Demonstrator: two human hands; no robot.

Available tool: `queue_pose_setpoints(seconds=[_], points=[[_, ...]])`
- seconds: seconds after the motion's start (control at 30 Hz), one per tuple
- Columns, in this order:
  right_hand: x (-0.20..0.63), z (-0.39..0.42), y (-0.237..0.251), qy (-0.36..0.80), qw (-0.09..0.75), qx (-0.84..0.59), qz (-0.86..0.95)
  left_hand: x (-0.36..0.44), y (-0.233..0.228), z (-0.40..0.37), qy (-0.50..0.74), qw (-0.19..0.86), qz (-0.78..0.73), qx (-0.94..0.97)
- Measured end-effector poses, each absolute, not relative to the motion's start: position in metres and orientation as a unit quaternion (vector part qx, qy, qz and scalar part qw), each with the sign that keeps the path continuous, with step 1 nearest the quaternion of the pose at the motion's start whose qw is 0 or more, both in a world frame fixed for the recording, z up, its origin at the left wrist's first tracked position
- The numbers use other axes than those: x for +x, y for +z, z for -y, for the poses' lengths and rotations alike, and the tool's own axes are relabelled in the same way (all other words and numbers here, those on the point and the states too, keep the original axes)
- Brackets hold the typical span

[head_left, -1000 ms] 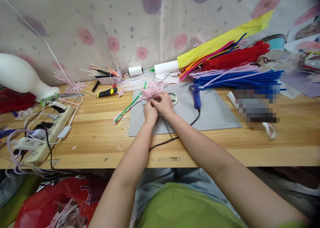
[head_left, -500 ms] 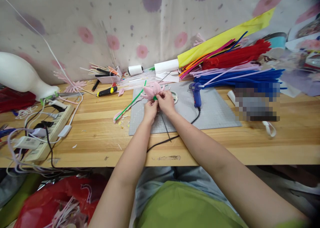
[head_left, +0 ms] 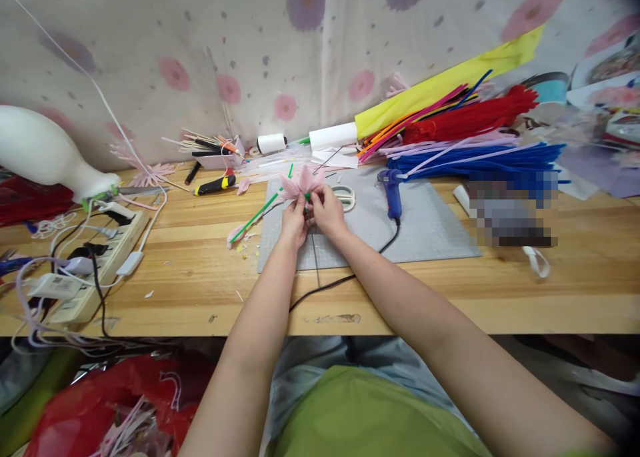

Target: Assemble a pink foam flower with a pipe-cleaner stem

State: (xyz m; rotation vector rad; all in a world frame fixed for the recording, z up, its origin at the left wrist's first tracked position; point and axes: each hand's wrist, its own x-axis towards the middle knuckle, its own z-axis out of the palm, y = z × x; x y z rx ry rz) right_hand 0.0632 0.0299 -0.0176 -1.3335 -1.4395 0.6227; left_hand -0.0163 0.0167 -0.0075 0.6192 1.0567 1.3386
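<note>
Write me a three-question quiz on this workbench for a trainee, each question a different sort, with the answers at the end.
1. Multiple choice: what do the left hand and the right hand hold between them?
A) a spool of thread
B) a pink flower
C) a red bag
2. True or false: the blue glue gun lies on the grey mat.
3. Fill in the blank: in the picture, the power strip lies to the ____ of the mat.

Key: 1. B; 2. True; 3. left
</note>
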Motion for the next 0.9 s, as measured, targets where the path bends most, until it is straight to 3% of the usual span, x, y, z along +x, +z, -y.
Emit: queue_pose_setpoints(seconds=[0.43, 0.9], points=[[0.065, -0.024, -0.01, 0.161, 0.494, -0.557, 0.648, -0.012, -0.007, -0.016, 0.57, 0.592, -0.484, 0.299], [0.064, -0.025, -0.012, 0.145, 0.511, -0.6, 0.599, -0.004, -0.004, -0.013, 0.545, 0.626, -0.498, 0.251]])
